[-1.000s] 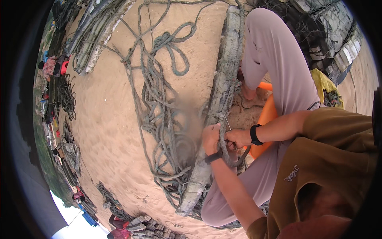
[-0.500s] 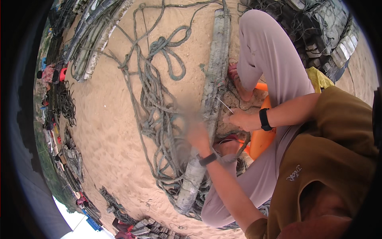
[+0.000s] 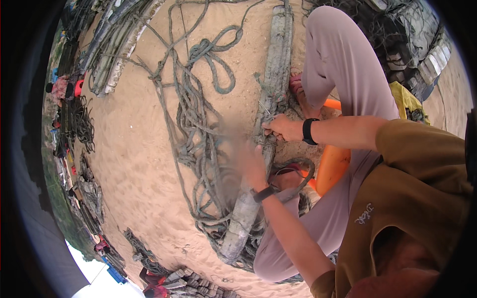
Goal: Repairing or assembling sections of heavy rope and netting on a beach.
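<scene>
A long, weathered grey beam (image 3: 277,59) lies on the sand in front of me, with dark cord bound around its middle. My right hand (image 3: 285,127) is at that binding, its fingers pinched together beside a thin pale strand (image 3: 264,107). Whether the strand is cord or wire cannot be made out. Lower along the beam, my left hand (image 3: 254,166) reaches over its edge. A blurred smear covers its fingertips, so its grip is hidden. Against the beam's far side lies a heap of tangled grey-green rope (image 3: 191,107). A thick dark rope loop (image 3: 307,174) bends near my foot.
An orange float-like object (image 3: 334,166) sits between my legs. More beams (image 3: 119,49) are stacked at the upper left, and a dark pile with ropes (image 3: 397,44) stands upper right beside a yellow sack (image 3: 405,99). People (image 3: 60,89) are at the far left.
My right hand has moved left, from beside the beam onto its binding; the straight pale strand stretched between them is now mostly out of sight. My left hand has shifted slightly right.
</scene>
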The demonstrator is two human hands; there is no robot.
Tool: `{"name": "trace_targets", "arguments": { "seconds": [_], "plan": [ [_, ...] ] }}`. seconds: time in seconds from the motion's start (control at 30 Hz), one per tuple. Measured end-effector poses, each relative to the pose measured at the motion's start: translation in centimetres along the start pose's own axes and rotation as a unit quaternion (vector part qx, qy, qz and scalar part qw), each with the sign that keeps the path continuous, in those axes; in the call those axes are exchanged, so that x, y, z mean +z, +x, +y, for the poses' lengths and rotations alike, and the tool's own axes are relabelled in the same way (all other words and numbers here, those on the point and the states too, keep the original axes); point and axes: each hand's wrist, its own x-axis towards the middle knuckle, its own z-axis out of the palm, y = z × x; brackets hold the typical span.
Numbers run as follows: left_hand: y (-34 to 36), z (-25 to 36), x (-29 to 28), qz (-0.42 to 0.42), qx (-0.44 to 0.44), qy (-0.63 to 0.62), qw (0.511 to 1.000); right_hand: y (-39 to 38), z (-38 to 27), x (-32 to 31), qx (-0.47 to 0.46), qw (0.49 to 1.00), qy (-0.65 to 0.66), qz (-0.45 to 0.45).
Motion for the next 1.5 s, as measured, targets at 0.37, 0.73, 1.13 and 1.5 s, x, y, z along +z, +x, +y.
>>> {"name": "trace_targets", "arguments": {
  "seconds": [0.37,0.73,1.13,1.5],
  "plan": [
    [0.8,-3.9,3.7,0.072,0.020,0.088,0.993,-4.7,2.1,-1.8,-0.236,0.915,-0.324,0.039],
    [2.0,-5.8,4.5,0.050,-0.012,0.102,0.993,-5.8,2.4,-3.4,-0.328,0.754,-0.566,0.057],
    [2.8,-5.3,4.3,0.009,-0.072,0.090,0.993,-5.6,0.5,-2.8,-0.345,0.725,-0.594,0.056],
    [0.3,-5.5,-1.1,-0.093,-0.008,-0.019,0.995,-2.3,-1.7,-1.4,-0.316,0.741,-0.590,-0.057]
  ]
}}
